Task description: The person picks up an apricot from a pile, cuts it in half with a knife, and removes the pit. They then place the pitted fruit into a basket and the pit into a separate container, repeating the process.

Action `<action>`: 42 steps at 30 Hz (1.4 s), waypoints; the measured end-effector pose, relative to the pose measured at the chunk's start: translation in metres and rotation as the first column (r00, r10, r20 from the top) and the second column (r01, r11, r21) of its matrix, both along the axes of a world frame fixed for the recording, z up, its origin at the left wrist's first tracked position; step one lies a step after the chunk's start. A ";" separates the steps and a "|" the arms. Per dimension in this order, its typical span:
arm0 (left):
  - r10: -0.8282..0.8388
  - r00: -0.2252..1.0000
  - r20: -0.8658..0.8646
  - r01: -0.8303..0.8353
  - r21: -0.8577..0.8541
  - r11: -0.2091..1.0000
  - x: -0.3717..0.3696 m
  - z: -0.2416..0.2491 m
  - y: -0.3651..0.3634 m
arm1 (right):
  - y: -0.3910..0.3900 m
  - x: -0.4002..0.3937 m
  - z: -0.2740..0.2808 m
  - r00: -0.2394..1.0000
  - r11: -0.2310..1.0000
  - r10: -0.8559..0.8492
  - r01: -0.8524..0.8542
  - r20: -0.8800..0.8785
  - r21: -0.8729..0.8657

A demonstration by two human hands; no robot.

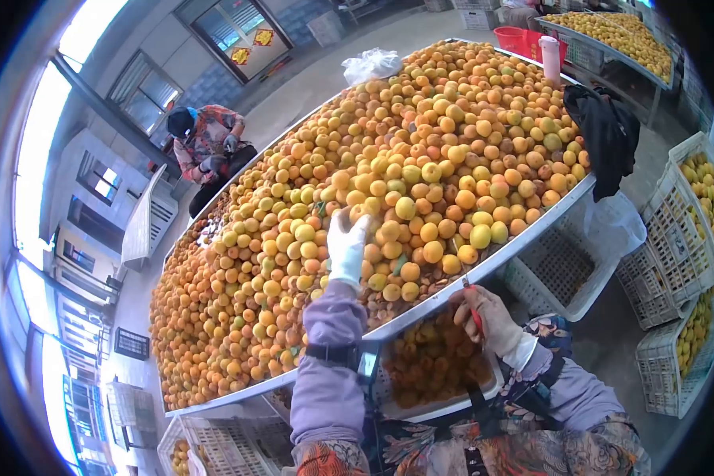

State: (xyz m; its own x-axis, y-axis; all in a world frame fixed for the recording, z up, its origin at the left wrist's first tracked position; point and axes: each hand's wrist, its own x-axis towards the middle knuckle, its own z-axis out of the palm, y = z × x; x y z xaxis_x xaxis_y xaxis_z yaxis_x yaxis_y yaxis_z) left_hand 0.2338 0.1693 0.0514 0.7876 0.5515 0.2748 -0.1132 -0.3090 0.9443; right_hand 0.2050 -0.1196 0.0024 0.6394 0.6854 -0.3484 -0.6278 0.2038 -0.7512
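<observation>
A broad heap of yellow-orange apricots (404,208) covers a metal-rimmed table in front of me. My left hand (347,247), in a white glove, reaches into the near side of the heap. Its fingertips close around an apricot (358,211), partly hidden by the fingers. My right hand (496,321), in a soiled glove, is just outside the table's near rim (420,305). It grips a small red-handled knife (477,319), tip pointing up toward the rim. Below it, a white crate (444,408) holds darker orange pieces of fruit.
Across the table at left sits another person (206,147). A dark jacket (603,131) hangs over the right corner, near a pink bottle (550,59). A white plastic bag (371,66) lies on the far edge. Stacked crates (662,238) with fruit stand at right.
</observation>
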 end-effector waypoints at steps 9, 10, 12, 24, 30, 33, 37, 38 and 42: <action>-0.262 0.946 0.193 0.321 -0.686 0.653 -0.159 0.003 -0.080 | -0.002 -0.021 0.025 0.912 0.953 0.303 -0.286 0.277 -0.099; -0.255 0.952 0.170 0.299 -0.690 0.659 -0.175 -0.005 -0.087 | -0.003 -0.027 0.029 0.897 0.927 0.374 -0.356 0.235 -0.119; -0.239 0.957 0.164 0.282 -0.722 0.632 -0.201 -0.009 -0.105 | -0.009 -0.038 0.037 0.815 0.848 0.530 -0.512 0.235 -0.138; -0.306 0.914 0.267 0.383 -0.818 0.429 -0.248 -0.037 -0.147 | -0.032 -0.082 0.032 0.702 0.697 0.709 -0.682 0.070 -0.224; -0.320 0.902 0.291 0.407 -0.820 0.401 -0.253 -0.041 -0.149 | -0.040 -0.090 0.040 0.689 0.681 0.722 -0.693 0.060 -0.235; -0.320 0.902 0.288 0.407 -0.815 0.414 -0.255 -0.044 -0.149 | -0.042 -0.092 0.031 0.691 0.685 0.722 -0.705 0.041 -0.182; -0.329 0.894 0.305 0.428 -0.799 0.422 -0.257 -0.045 -0.148 | -0.043 -0.097 0.031 0.684 0.677 0.728 -0.710 0.039 -0.195; -0.341 0.888 0.310 0.441 -0.786 0.434 -0.257 -0.044 -0.148 | -0.042 -0.098 0.031 0.678 0.676 0.733 -0.714 0.062 -0.182; -0.365 0.877 0.312 0.457 -0.778 0.432 -0.257 -0.040 -0.147 | -0.044 -0.096 0.032 0.664 0.671 0.742 -0.731 0.093 -0.128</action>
State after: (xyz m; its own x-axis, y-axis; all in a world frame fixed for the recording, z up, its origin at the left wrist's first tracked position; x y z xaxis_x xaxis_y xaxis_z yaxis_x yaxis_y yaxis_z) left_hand -0.0233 0.0223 0.0117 0.9836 0.1772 -0.0332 -0.0994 0.6864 0.7204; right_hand 0.1093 -0.1634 0.0344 -0.0211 0.9277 -0.3727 -0.4480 -0.3420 -0.8260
